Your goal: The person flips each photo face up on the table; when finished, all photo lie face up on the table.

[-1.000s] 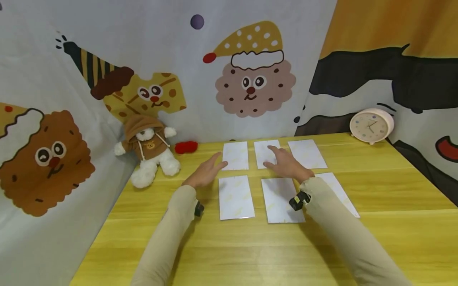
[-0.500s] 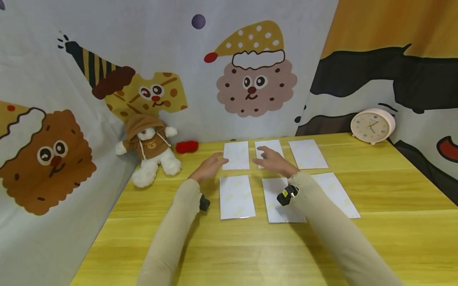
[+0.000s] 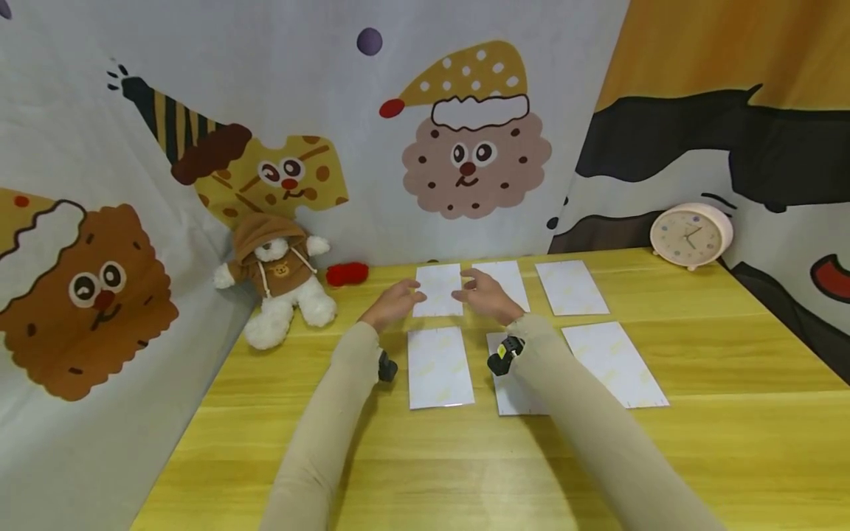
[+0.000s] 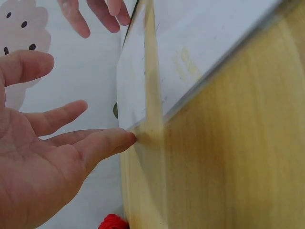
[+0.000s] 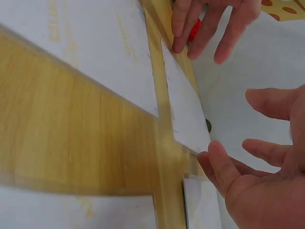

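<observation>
Several white rectangular cards with faint yellow marks lie flat in two rows on the wooden table. My left hand (image 3: 393,304) is at the left edge of the back-left card (image 3: 440,291), fingers extended, fingertips right by its corner in the left wrist view. On the opposite side, my right hand (image 3: 490,296) has its fingertips at that card's right edge, palm facing the left hand. Neither hand holds anything. Behind the right hand lies the back-middle card (image 3: 510,283), partly covered. The front-middle card (image 3: 521,398) is partly hidden by the right wrist and sleeve.
The front-left card (image 3: 440,369), back-right card (image 3: 572,287) and front-right card (image 3: 617,365) lie around the hands. A plush toy (image 3: 282,284) in a brown hoodie sits at the left, beside a red object (image 3: 347,273). A pink clock (image 3: 690,234) stands at the back right.
My right hand has moved left from over the back-middle card to the back-left card's right edge. My left hand has shifted slightly right. The cards have stayed in place.
</observation>
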Action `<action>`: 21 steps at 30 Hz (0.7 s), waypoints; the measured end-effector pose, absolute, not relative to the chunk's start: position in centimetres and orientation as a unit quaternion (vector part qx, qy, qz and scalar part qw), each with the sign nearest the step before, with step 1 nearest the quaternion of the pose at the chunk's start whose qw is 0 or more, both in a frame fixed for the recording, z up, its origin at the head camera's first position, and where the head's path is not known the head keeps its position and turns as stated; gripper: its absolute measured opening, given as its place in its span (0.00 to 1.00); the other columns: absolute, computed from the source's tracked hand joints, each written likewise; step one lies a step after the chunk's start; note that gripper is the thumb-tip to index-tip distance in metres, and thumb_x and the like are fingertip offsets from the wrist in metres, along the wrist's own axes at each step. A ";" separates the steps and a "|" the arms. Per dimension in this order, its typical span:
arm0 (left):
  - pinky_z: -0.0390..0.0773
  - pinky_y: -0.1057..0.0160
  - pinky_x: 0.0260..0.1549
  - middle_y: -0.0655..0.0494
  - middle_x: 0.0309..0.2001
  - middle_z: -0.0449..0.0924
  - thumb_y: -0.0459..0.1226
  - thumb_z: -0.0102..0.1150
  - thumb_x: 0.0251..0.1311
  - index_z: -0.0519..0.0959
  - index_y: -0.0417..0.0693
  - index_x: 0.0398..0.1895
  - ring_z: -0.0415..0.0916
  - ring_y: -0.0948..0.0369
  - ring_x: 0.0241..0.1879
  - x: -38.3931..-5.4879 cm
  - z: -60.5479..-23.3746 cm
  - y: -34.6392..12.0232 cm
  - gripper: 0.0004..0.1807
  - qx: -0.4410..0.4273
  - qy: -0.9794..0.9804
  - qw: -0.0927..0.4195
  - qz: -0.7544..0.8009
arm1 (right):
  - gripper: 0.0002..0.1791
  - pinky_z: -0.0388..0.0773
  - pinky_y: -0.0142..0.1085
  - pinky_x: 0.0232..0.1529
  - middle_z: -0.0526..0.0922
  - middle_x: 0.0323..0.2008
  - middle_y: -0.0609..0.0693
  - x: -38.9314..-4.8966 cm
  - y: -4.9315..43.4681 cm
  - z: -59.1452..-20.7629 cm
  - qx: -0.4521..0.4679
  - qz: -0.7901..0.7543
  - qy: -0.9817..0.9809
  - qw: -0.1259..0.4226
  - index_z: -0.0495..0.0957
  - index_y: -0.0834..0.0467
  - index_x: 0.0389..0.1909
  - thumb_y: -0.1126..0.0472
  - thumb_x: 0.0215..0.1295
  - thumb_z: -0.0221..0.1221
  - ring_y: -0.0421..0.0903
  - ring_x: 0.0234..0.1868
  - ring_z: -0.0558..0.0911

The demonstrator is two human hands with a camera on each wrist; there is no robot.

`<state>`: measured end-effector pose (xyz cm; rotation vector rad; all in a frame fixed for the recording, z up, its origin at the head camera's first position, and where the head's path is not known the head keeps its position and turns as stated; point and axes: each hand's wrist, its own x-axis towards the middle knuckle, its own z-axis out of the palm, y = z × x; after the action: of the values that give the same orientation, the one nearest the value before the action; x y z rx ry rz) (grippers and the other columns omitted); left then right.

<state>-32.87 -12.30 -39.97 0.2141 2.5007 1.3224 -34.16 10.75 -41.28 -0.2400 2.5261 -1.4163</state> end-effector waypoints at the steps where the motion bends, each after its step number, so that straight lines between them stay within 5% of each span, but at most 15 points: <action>1: 0.62 0.43 0.73 0.43 0.75 0.64 0.50 0.50 0.70 0.63 0.45 0.74 0.63 0.45 0.73 -33.0 -40.0 -12.2 0.34 0.075 0.871 0.152 0.460 | 0.38 0.74 0.56 0.66 0.68 0.70 0.65 -34.2 10.6 -41.3 -0.081 -0.483 0.864 0.114 0.54 0.57 0.78 0.51 0.73 0.57 0.62 0.68 0.72; 21: 0.64 0.43 0.72 0.46 0.73 0.66 0.50 0.50 0.71 0.66 0.46 0.71 0.66 0.47 0.70 -33.2 -40.1 -11.9 0.30 0.060 0.871 0.155 0.462 | 0.37 0.80 0.45 0.57 0.81 0.53 0.64 -34.2 9.6 -41.5 -0.034 -0.521 0.845 0.114 0.56 0.64 0.75 0.55 0.72 0.57 0.55 0.50 0.84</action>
<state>-33.23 -11.89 -40.12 0.1730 2.4964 1.3227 -34.23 9.57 -41.55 -0.0999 2.4771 -1.5279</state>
